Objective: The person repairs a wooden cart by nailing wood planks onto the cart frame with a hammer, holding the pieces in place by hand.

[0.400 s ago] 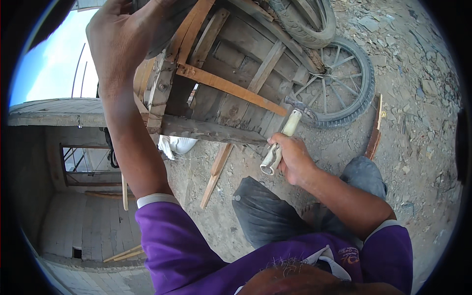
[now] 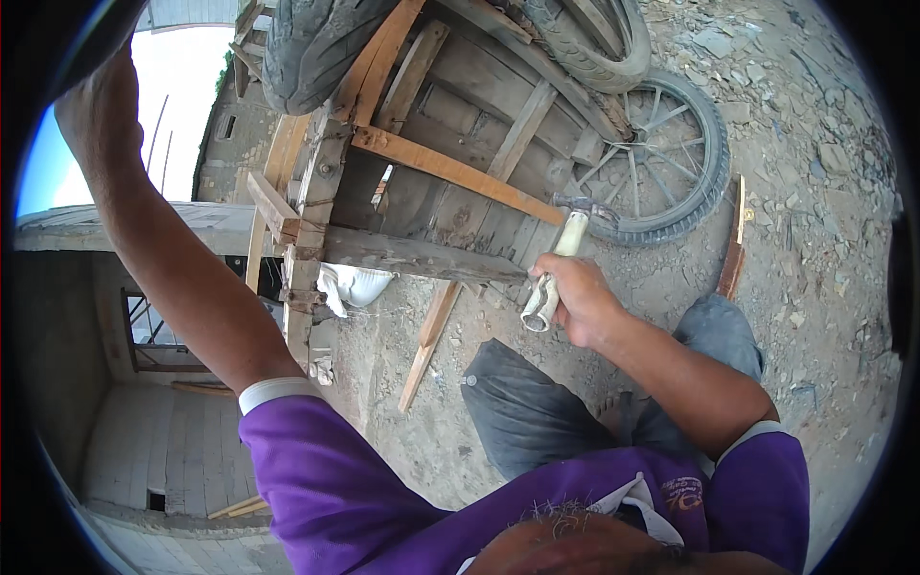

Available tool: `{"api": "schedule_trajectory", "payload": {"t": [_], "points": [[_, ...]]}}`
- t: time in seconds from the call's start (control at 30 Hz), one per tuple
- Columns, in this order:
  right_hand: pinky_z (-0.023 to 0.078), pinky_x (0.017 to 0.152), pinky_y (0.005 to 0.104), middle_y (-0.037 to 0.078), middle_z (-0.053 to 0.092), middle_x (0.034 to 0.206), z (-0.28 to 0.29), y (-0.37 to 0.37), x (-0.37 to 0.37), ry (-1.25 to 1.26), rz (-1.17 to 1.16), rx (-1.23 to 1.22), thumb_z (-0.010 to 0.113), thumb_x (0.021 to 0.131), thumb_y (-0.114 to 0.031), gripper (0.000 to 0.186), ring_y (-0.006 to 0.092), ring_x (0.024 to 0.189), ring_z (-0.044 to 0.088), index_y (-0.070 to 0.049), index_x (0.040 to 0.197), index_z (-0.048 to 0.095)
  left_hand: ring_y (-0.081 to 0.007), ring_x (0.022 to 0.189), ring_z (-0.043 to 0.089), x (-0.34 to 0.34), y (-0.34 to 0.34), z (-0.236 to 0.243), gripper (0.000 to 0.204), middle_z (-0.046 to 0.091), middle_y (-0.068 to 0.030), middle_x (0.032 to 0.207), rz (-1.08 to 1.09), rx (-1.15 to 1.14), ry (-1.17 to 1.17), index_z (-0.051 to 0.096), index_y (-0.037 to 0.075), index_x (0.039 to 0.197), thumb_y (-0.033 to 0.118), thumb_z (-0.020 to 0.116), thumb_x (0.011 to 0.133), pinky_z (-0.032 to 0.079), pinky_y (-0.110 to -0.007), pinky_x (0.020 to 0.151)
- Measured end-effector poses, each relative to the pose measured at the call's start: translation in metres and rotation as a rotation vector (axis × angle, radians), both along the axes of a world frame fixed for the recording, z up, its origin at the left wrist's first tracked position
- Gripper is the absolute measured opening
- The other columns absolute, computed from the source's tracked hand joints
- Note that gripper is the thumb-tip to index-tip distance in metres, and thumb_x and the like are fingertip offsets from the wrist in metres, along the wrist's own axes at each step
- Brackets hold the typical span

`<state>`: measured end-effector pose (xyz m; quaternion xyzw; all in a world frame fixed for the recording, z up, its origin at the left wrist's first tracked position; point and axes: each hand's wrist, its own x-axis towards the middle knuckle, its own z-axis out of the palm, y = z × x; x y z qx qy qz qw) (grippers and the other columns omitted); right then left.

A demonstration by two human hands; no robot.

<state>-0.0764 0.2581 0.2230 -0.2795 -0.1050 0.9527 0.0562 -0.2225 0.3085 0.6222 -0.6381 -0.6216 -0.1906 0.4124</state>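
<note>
My right hand is closed around the pale handle of a hammer. The hammer's metal head points away from me, beside the end of a reddish-brown wooden strip. That strip runs across the underside of a tipped wooden cart. Up at the far left, my left hand is raised near the dark rim of the picture. Its fingers are hidden there, so what it holds, if anything, does not show. To the right of that hand is a worn black tyre at the cart's corner.
A spoked wheel stands on the cart's right side, below another tyre. Loose wooden sticks lie on the ground, one right of my knee. A white sack sits under the cart. Rubble covers the right; a block wall is left.
My left hand has swung left and away from the cart's corner, uncovering the tyre and a wooden post. The right hand with the hammer has barely moved.
</note>
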Motion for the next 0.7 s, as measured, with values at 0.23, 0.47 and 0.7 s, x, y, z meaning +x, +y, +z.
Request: {"api": "schedule_trajectory", "payload": {"t": [0.23, 0.47, 0.7], "points": [[0.049, 0.056, 0.0357, 0.005, 0.052, 0.076, 0.005, 0.014, 0.006, -0.029, -0.072, -0.017, 0.065, 0.081, -0.011, 0.017, 0.0180, 0.063, 0.055, -0.004, 0.091, 0.054, -0.0288, 0.124, 0.056, -0.152, -0.150, -0.078, 0.071, 0.058, -0.0222, 0.135, 0.761, -0.209, -0.553, 0.055, -0.004, 0.136, 0.048, 0.068, 0.090, 0.042, -0.038, 0.103], [0.047, 0.043, 0.0310, 0.010, 0.063, 0.075, -0.003, 0.017, 0.017, -0.002, -0.040, -0.014, 0.062, 0.085, -0.023, 0.023, 0.0193, 0.055, 0.061, -0.002, 0.092, 0.057, -0.0280, 0.109, 0.062, -0.168, -0.280, -0.132, 0.074, 0.067, -0.0227, 0.118, 1.025, -0.305, -0.840, 0.052, -0.008, 0.135, 0.053, 0.061, 0.094, 0.045, -0.034, 0.097], [0.046, 0.043, 0.0297, 0.011, 0.065, 0.072, -0.009, 0.018, 0.024, -0.026, 0.008, -0.045, 0.060, 0.088, -0.030, 0.027, 0.0171, 0.051, 0.059, -0.003, 0.092, 0.057, -0.0283, 0.114, 0.059, -0.158, -0.305, -0.156, 0.085, 0.057, -0.0192, 0.135, 0.913, -0.198, -0.968, 0.035, 0.005, 0.151, 0.071, 0.030, 0.097, 0.045, -0.042, 0.096]]}}
